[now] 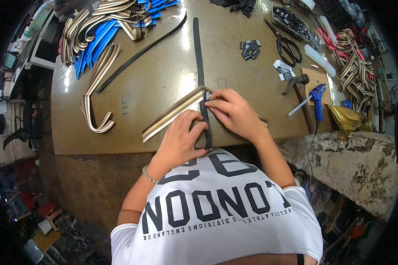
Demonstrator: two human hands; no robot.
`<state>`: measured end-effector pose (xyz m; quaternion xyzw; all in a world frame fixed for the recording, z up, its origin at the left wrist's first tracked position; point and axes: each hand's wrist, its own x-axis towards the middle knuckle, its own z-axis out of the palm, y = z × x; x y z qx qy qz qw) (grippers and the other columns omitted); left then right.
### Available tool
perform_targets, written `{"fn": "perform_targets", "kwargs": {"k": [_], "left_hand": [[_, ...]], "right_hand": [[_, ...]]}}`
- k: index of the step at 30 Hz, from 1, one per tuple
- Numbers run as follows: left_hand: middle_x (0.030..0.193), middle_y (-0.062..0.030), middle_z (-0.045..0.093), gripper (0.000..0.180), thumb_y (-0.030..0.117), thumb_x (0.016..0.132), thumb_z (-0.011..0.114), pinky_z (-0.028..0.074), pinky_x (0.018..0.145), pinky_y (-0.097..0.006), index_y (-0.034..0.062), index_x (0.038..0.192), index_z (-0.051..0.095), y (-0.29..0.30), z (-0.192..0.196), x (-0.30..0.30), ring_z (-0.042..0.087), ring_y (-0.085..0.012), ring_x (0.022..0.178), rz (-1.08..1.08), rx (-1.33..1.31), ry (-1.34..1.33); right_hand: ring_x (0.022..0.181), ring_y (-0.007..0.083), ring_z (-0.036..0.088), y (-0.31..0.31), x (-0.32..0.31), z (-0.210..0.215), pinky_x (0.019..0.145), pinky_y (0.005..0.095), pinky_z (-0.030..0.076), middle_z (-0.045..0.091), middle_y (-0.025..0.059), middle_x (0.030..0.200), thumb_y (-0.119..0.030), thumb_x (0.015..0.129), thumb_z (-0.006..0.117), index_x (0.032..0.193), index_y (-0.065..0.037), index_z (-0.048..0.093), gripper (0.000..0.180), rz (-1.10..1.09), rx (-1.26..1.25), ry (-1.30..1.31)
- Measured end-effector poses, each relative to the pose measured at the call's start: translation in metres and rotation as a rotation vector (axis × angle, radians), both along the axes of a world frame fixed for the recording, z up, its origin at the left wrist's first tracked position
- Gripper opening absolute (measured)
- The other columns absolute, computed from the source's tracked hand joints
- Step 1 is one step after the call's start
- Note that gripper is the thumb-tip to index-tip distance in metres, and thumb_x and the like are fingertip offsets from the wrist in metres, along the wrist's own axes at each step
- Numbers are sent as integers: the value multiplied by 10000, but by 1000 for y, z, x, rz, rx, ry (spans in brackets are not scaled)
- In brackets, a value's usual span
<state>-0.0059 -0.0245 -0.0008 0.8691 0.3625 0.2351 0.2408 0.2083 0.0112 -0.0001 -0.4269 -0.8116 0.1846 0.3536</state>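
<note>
A long black strap [199,53] runs down the table toward me. It crosses a striped brown, cream and white webbing band [170,110] that is folded to a peak. My left hand [179,137] is curled over the near part of both, its fingertips and thumb closed against the black strap. At the peak, the thumb and fingers of my right hand [234,114] pinch a small black label [207,96] against the strap. My right hand hides much of the band's other leg.
Striped bands with blue strips [95,44] lie far left, near another black strap [146,52]. To the right are black tags [250,49], scissors [287,49], white labels [284,69], a hammer [300,90], a blue glue gun [317,101], glue sticks [319,59] and a tag box [294,24].
</note>
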Motion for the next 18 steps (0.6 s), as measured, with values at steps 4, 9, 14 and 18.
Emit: {"fn": "perform_targets", "kwargs": {"k": [4,9,14,18], "left_hand": [[1189,-121,500,581,251,581,884,446,969,-447,75,1037,571,0,-1,0,504,-348,1158,-13,12,-13],[1186,-130,525,555,263,600,886,454,956,-438,72,1020,578,3,3,-1,522,-345,1135,-28,-19,-72],[1190,-132,519,521,270,655,849,438,981,-444,65,1040,564,4,4,2,512,-352,1152,-29,-61,-106],[1189,-141,523,530,246,653,862,456,959,-429,67,1056,569,6,1,2,529,-348,1129,-1,-30,-129]], "right_hand": [[751,205,643,4,-7,1,675,306,519,644,117,880,-53,876,679,984,4,680,122,-187,-247,238],[630,184,583,9,-11,-2,607,299,485,629,120,756,-85,859,705,948,12,674,135,-301,-402,236],[639,67,508,12,-7,-9,583,221,430,605,25,750,-69,843,732,999,4,697,176,-318,-456,305],[646,76,508,14,-5,-12,587,219,429,585,33,812,-87,831,746,991,3,710,187,-302,-391,241]]}}
